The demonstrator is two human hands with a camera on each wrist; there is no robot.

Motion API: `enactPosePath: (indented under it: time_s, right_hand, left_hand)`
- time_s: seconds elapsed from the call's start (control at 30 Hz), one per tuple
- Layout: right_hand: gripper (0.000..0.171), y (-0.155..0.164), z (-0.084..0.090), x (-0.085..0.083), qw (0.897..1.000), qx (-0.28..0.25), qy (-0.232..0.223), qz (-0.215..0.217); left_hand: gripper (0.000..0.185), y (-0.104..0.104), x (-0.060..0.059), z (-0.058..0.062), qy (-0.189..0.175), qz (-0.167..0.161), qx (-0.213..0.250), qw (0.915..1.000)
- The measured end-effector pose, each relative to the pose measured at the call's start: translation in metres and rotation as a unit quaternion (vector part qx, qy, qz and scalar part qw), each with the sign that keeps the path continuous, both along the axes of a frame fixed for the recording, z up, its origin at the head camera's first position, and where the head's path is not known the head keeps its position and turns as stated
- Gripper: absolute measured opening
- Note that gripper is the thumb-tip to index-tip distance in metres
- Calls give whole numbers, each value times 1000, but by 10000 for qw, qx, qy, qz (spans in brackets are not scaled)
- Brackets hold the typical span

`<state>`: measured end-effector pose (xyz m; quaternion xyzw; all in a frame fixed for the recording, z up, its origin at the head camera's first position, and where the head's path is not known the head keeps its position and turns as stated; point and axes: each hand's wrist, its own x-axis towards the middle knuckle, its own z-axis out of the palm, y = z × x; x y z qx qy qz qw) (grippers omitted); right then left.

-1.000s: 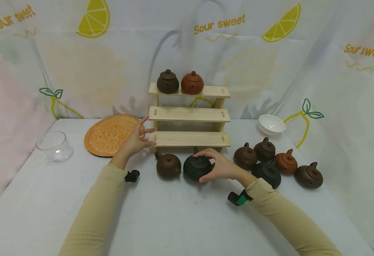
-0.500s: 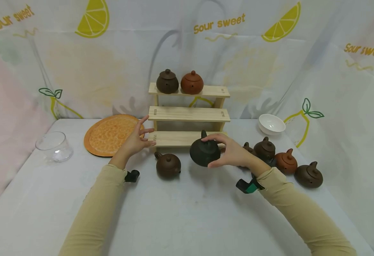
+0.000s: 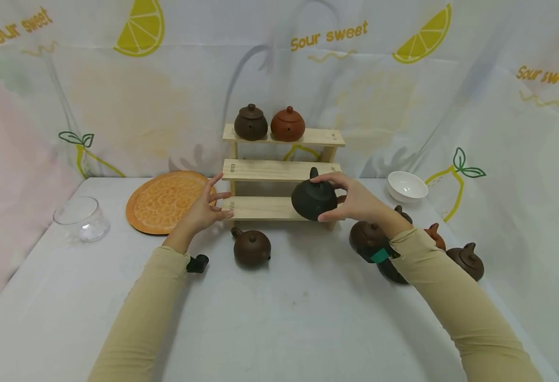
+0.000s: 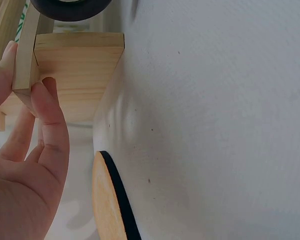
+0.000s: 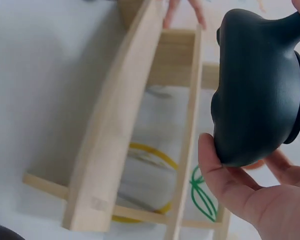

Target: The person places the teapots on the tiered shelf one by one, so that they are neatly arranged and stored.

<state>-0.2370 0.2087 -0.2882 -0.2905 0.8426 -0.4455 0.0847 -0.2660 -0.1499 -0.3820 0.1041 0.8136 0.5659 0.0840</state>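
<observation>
At white table [image 3: 260, 329], printed curtain [image 3: 188, 79] at 12 o'clock, left hand [image 3: 205, 211] pinches wooden stand [image 3: 267, 208], right hand [image 3: 354, 199] grips black teapot [image 3: 311, 201].

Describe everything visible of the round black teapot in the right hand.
The round black teapot looks like smooth, dull clay, with a squat body and a stubby projection, handle or spout unclear. The right wrist view shows a rim on its top. The right hand grips it with thumb and fingers, off the white table, before the pale wooden three-tier rack; its tilt is uncertain.
</observation>
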Motion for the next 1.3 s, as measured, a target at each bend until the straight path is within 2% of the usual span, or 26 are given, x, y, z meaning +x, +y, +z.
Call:
enactPosePath:
  time_s: [0.17, 0.47, 0.57, 0.73, 1.07, 1.3]
  right_hand:
    - [70, 0, 12, -13, 9998, 127, -8, -160]
    - [70, -4, 32, -38, 9993, 4, 14, -377]
    - [71, -4, 38, -46, 9983, 184, 102, -546]
    - [71, 0, 43, -60, 9969, 333, 199, -679]
    - [67, 8, 50, -92, 9965, 37, 158, -823]
    - [68, 13, 55, -113, 9935, 111, -32, -1134]
  left_hand:
    - [99, -2, 1, -1, -4, 17, 56, 10000]
    - [99, -3, 2, -1, -1, -23, 101, 9999]
    - [99, -2, 2, -1, 33, -15, 95, 9999]
    - [99, -1, 3, -1, 70, -37, 156, 9998]
    - [100, -1, 2, -1, 161, -82, 183, 9997]
    - [100, 0, 0, -1, 89, -22, 154, 9998]
